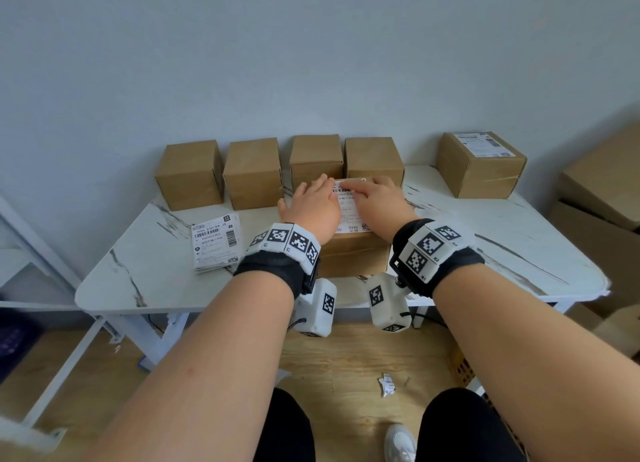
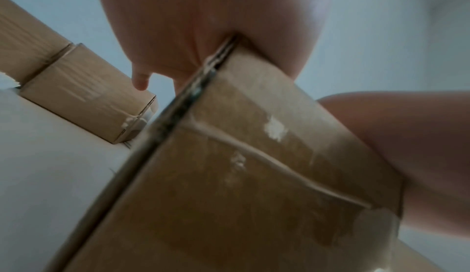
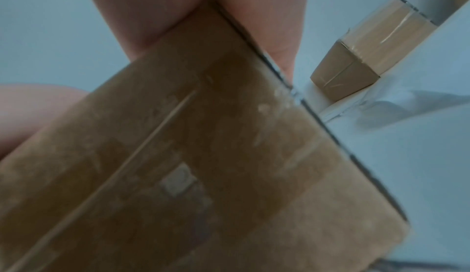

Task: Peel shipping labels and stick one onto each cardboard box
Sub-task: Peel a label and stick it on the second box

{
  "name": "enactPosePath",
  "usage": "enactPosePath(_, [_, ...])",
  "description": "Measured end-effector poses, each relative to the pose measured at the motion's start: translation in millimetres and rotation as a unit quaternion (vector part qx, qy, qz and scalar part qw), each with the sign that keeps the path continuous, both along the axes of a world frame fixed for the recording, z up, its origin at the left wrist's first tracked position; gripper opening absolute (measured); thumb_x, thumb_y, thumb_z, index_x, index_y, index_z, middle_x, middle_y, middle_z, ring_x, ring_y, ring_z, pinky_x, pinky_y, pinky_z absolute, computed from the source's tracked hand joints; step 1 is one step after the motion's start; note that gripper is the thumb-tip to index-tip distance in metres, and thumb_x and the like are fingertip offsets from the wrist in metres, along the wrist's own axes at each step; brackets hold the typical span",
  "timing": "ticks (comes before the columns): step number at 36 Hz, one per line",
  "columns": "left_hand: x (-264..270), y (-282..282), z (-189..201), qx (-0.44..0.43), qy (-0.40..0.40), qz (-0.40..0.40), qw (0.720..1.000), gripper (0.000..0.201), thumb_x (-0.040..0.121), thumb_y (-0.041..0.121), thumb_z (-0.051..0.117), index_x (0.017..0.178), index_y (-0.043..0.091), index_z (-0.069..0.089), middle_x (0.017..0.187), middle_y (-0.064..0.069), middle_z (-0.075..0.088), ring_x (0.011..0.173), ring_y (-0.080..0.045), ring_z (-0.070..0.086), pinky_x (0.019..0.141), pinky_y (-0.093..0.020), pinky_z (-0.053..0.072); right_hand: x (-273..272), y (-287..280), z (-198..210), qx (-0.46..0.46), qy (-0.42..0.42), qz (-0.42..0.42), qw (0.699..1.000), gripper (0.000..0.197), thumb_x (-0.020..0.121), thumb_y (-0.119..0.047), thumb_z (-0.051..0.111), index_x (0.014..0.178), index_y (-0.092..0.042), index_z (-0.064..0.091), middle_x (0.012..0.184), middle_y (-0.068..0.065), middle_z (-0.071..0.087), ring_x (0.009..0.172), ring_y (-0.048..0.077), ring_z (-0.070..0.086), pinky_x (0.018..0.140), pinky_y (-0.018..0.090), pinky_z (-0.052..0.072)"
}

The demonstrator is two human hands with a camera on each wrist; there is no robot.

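A cardboard box (image 1: 353,254) stands at the table's near middle with a white shipping label (image 1: 348,212) on its top. My left hand (image 1: 313,202) lies flat on the label's left part, fingers straight. My right hand (image 1: 374,195) presses flat on its right part, fingers pointing left along the far edge. Both wrist views show the box's taped side (image 2: 254,175) (image 3: 203,165) from below, with the palms on its top edge. A stack of unpeeled labels (image 1: 216,242) lies to the left on the table. Several plain boxes (image 1: 251,172) line the back.
One labelled box (image 1: 479,165) sits at the table's back right. The white marble-look table (image 1: 502,254) has bare room right of the hands. Big cartons (image 1: 599,198) stand at the right, a white frame at the left. A crumpled paper scrap (image 1: 387,385) lies on the wooden floor.
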State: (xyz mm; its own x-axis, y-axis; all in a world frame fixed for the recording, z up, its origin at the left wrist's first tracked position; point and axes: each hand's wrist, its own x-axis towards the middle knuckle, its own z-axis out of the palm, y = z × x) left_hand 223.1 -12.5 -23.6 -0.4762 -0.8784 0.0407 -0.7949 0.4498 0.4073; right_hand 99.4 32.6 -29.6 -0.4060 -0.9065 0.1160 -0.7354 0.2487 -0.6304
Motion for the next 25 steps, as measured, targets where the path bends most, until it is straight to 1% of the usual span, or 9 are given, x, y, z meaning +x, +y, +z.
enactPosePath(2, [-0.2,-0.2,-0.2,0.006,0.007,-0.002,1.0,0.047,0.104,0.033,0.014,0.151,0.032,0.015,0.159,0.016,0.005,0.148,-0.018,0.005,0.117,-0.056,0.005,0.8,-1.1,1.3,0.02,-0.01,-0.001,1.0,0.044,0.101,-0.034,0.026,0.138,-0.05,0.042,0.155,0.006,0.024,0.141,0.031,0.023,0.116,0.05,0.023])
enactPosePath(4, [-0.5,-0.2,-0.4,0.014,0.014,-0.003,1.0,0.048,0.104,0.033,0.014,0.151,0.031,0.015,0.159,0.016,0.004,0.148,-0.018,0.005,0.117,-0.056,0.005,1.8,-2.4,1.6,0.037,-0.042,-0.006,0.998,0.046,0.099,-0.036,0.024,0.141,-0.052,0.035,0.157,0.006,0.02,0.141,0.032,0.024,0.115,0.049,0.024])
enactPosePath(6, [-0.6,0.2,-0.2,0.017,0.017,-0.002,1.0,0.048,0.104,0.033,0.015,0.152,0.031,0.014,0.159,0.016,0.003,0.148,-0.018,0.006,0.117,-0.055,0.005,2.6,-3.0,1.5,0.047,-0.063,-0.015,0.997,0.049,0.098,-0.037,0.024,0.144,-0.052,0.028,0.158,0.007,0.019,0.14,0.032,0.026,0.114,0.048,0.026])
enactPosePath(10, [-1.3,1.2,-0.1,0.018,0.015,0.002,1.0,0.048,0.103,0.033,0.015,0.151,0.032,0.014,0.159,0.017,0.003,0.147,-0.019,0.007,0.117,-0.055,0.005,4.1,-1.6,2.7,0.058,-0.074,-0.041,0.995,0.055,0.095,-0.038,0.027,0.148,-0.048,0.02,0.157,0.004,0.02,0.142,0.03,0.023,0.115,0.051,0.025])
enactPosePath(14, [-0.2,1.8,0.5,0.026,0.016,-0.002,1.0,0.051,0.102,0.037,0.019,0.152,0.031,0.012,0.16,0.016,0.002,0.148,-0.021,0.006,0.117,-0.056,0.005,5.8,2.5,2.9,0.046,-0.069,-0.055,0.995,0.061,0.087,-0.044,0.028,0.147,-0.048,0.021,0.15,0.008,0.03,0.126,0.031,0.046,0.103,0.05,0.042])
enactPosePath(19, [-0.1,3.0,2.3,0.026,0.006,-0.003,1.0,0.054,0.101,0.044,0.022,0.152,0.03,0.011,0.16,0.015,0.002,0.148,-0.023,0.005,0.117,-0.056,0.006,5.4,7.2,0.2,0.021,-0.03,-0.061,0.997,0.056,0.092,-0.044,0.028,0.148,-0.041,0.026,0.141,0.011,0.043,0.116,0.031,0.055,0.099,0.049,0.046])
enactPosePath(21, [0.2,3.2,2.8,0.031,0.001,-0.004,0.999,0.054,0.101,0.045,0.022,0.153,0.031,0.01,0.16,0.015,0.001,0.148,-0.023,0.004,0.117,-0.056,0.005,4.8,11.2,-1.1,0.003,-0.037,-0.052,0.998,0.055,0.091,-0.046,0.03,0.146,-0.041,0.032,0.133,0.009,0.052,0.107,0.028,0.06,0.092,0.045,0.051])
enactPosePath(23, [0.6,3.0,3.8,0.039,-0.002,-0.006,0.999,0.054,0.101,0.044,0.022,0.153,0.031,0.01,0.16,0.015,0.0,0.148,-0.023,0.002,0.117,-0.056,0.004,5.2,16.6,-0.6,-0.017,-0.051,-0.044,0.998,0.051,0.092,-0.045,0.033,0.142,-0.04,0.041,0.12,0.006,0.06,0.093,0.021,0.063,0.078,0.035,0.054])
enactPosePath(25, [0.4,2.7,4.7,0.042,-0.007,-0.007,0.999,0.054,0.101,0.044,0.022,0.153,0.03,0.009,0.16,0.015,-0.001,0.148,-0.024,0.001,0.117,-0.057,0.004,6.2,22.5,-0.1,-0.043,-0.063,-0.044,0.996,0.043,0.094,-0.038,0.038,0.135,-0.037,0.052,0.105,0.001,0.065,0.077,0.014,0.062,0.062,0.027,0.05])
